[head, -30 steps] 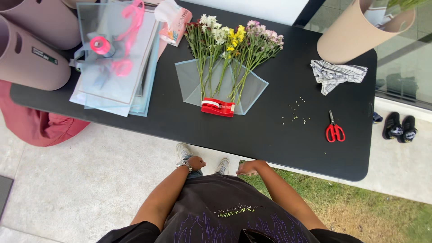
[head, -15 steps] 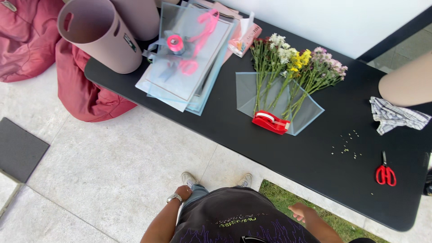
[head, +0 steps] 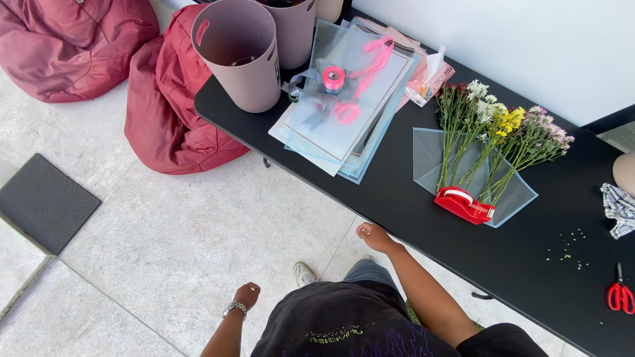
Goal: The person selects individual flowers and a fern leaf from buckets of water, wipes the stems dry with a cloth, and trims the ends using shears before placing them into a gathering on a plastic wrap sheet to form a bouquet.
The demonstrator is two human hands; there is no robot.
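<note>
My left hand (head: 247, 295) hangs at my side over the tiled floor, fingers curled loosely, holding nothing. My right hand (head: 372, 236) hovers by the near edge of the black table (head: 410, 211), also holding nothing, fingers loosely curled. Beyond it a bunch of white, yellow and pink flowers (head: 496, 135) lies on a clear square sheet (head: 426, 162). A red tape dispenser (head: 464, 203) rests across the stems. Further left lies a stack of clear wrapping sheets (head: 344, 112) with a pink ribbon spool (head: 333, 78) on top.
Two mauve buckets (head: 241, 56) stand at the table's left end. Red beanbags (head: 165, 112) lie on the floor beside it, and a dark mat (head: 43, 201) lies at left. Red scissors (head: 620, 296), a checked cloth (head: 620, 208) and small green clippings (head: 572, 248) sit at right.
The view has swung left, so the table now runs diagonally at right. My right hand has risen from my side toward the table edge. The left hand stays low.
</note>
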